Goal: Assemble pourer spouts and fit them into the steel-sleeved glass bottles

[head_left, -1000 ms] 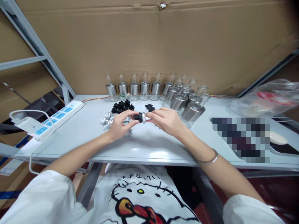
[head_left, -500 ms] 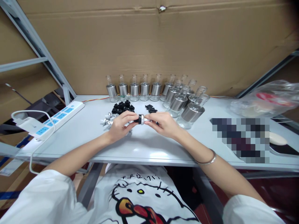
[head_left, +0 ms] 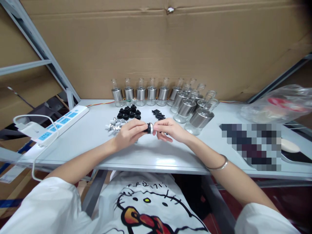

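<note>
Between my hands, above the front of the table, is a bottle pourer [head_left: 150, 128] with a black plug and a silver collar. My left hand [head_left: 131, 131] grips its black end between thumb and fingers. My right hand [head_left: 169, 129] pinches at its silver end, covering the spout side, with the lower fingers loosely curled. Behind my left hand lie silver spout parts [head_left: 114, 126], partly hidden by it. Black ribbed plugs [head_left: 126, 112] sit in a cluster just beyond. Small black pieces [head_left: 158, 113] lie in a pile behind my right hand.
Several glass bottles with metal sleeves [head_left: 151, 93] stand along the back, more at the right [head_left: 201, 117]. A white power strip [head_left: 65, 122] with a plugged-in charger lies left. At right are a clear plastic bag [head_left: 258, 109] and a blurred-out item [head_left: 253, 146].
The pourer has shifted slightly right and toward me. My right fingers have moved in against the collar, hiding the thin silver part seen before, and its lower fingers have spread downward.
</note>
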Motion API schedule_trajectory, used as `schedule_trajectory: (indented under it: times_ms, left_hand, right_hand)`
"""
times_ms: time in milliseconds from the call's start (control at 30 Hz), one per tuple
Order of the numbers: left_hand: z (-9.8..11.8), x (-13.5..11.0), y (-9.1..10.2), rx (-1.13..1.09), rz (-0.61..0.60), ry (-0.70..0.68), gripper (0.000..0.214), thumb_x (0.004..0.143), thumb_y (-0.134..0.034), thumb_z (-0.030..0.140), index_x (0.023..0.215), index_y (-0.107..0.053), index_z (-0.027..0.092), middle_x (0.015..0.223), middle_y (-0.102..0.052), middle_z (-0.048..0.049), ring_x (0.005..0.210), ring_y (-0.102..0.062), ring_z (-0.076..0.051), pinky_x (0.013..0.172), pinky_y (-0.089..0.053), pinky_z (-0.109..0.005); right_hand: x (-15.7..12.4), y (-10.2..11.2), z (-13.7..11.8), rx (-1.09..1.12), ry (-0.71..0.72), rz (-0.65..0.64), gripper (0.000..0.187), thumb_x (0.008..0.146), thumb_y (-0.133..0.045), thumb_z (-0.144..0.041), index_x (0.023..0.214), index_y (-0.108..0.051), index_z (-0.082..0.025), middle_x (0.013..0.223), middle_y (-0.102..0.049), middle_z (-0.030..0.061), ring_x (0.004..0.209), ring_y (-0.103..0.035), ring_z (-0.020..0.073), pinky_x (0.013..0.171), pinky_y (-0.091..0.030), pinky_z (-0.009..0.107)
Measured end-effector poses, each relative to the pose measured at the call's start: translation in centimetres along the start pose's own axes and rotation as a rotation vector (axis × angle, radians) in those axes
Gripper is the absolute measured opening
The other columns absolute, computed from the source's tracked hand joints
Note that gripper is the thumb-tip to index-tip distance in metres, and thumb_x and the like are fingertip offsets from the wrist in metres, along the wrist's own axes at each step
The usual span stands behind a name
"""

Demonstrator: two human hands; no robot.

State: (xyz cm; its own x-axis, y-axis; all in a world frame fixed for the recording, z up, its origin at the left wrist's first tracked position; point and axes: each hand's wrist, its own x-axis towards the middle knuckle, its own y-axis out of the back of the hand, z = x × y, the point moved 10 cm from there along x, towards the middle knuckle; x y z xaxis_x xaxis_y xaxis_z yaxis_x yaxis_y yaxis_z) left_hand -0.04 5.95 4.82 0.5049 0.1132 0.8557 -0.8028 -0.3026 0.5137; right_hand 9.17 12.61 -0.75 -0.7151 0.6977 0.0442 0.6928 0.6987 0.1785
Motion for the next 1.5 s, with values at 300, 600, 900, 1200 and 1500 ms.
schedule_trajectory:
  times_ms: [300,600,900,1200,1500]
  left_hand:
    - [-1.5,0.0,0.2,-0.01,-0.009,0.082,0.017,0.088,-0.059,0.019,0.106,-0.06,0.016,0.088,-0.068,-0.007,0.081,-0.065,-0.014,0.07,-0.055,-0.026]
    - [-4.6,-1.3,-0.6,-0.128,-0.033,0.425,0.022,0.088,-0.059,0.034,0.095,-0.066,0.015,0.069,-0.065,-0.0017,0.061,-0.061,-0.012,0.056,-0.048,-0.022]
    - [-5.7,-2.1,-2.2,-0.285,-0.132,0.571,0.022,0.087,-0.059,0.036,0.092,-0.062,0.015,0.076,-0.064,-0.0031,0.068,-0.06,-0.013,0.064,-0.05,-0.024]
    - [-2.5,0.0,-1.3,-0.172,-0.141,0.223,0.008,0.089,-0.057,0.02,0.096,-0.059,0.016,0.085,-0.065,-0.0054,0.078,-0.062,-0.013,0.068,-0.051,-0.024]
    - [-0.4,0.7,-1.5,0.025,-0.215,0.068,0.011,0.093,-0.049,0.018,0.097,-0.059,0.015,0.084,-0.065,-0.0072,0.074,-0.059,-0.014,0.065,-0.049,-0.023]
  right_hand:
    - [-0.5,0.6,-1.6,-0.301,0.153,0.158,0.036,0.089,-0.05,-0.048,0.075,-0.057,-0.015,0.05,-0.048,-0.0057,0.042,-0.04,0.0057,0.047,-0.033,0.02]
    - [-1.5,-0.1,-4.3,-0.855,0.465,0.282,0.04,0.097,-0.041,-0.045,0.079,-0.061,-0.015,0.058,-0.055,-0.0008,0.05,-0.043,0.0083,0.052,-0.032,0.021]
    - [-1.9,-0.5,-4.6,-1.047,0.525,0.283,0.045,0.099,-0.035,-0.045,0.079,-0.062,-0.015,0.06,-0.058,0.002,0.053,-0.048,0.011,0.056,-0.033,0.023]
    - [-1.1,0.6,-2.7,-0.526,0.258,0.215,0.038,0.09,-0.05,-0.046,0.073,-0.061,-0.014,0.049,-0.047,-0.005,0.044,-0.036,0.0061,0.048,-0.029,0.021]
    - [-0.2,-0.3,0.4,0.085,-0.068,0.015,0.031,0.08,-0.062,-0.042,0.067,-0.062,-0.015,0.033,-0.041,-0.011,0.029,-0.032,0.0041,0.07,-0.049,0.032]
